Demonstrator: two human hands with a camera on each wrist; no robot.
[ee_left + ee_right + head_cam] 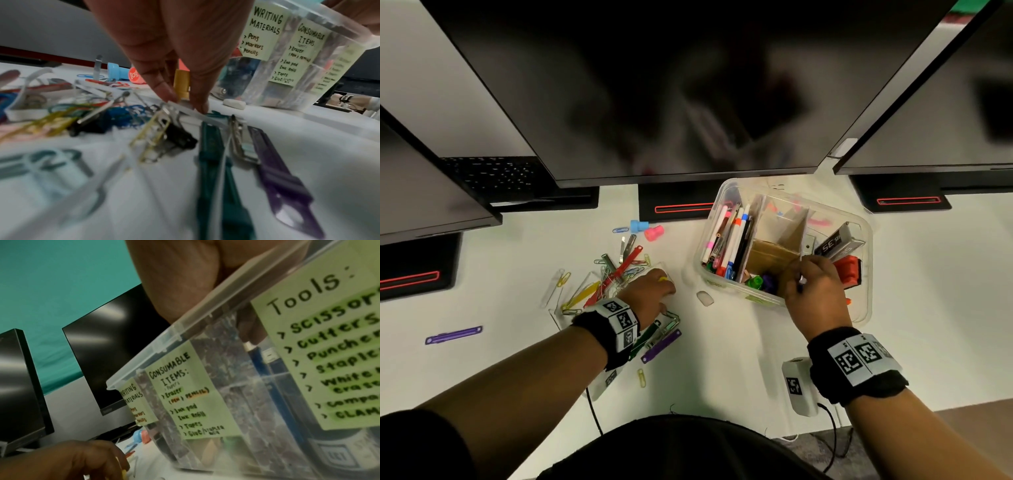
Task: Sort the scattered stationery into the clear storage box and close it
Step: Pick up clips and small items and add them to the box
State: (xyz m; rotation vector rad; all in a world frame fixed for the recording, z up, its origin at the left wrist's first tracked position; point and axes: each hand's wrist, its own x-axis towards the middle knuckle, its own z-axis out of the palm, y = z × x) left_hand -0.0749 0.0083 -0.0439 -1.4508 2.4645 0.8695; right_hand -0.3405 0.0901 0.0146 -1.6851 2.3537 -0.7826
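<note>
The clear storage box [868,274] stands open at the right, split into compartments with pens, cardboard dividers and tools. My right hand [799,279] reaches over its near rim [185,324] and pinches a thin blue item with a silver tip [255,356] inside the box. My left hand [667,284] is at the pile of paper clips and fasteners [606,277] and pinches a small yellow cylinder [181,82]. Its fingertips [202,107] touch the edge of the clear lid [213,121], which lies flat under the pile.
Three dark monitors overhang the back of the white desk. A white eraser [704,298] lies between hand and box. Blue [639,226] and pink [654,233] stamps sit behind the pile. A purple fastener [453,334] lies far left. Green and purple fasteners [281,175] lie under my left wrist.
</note>
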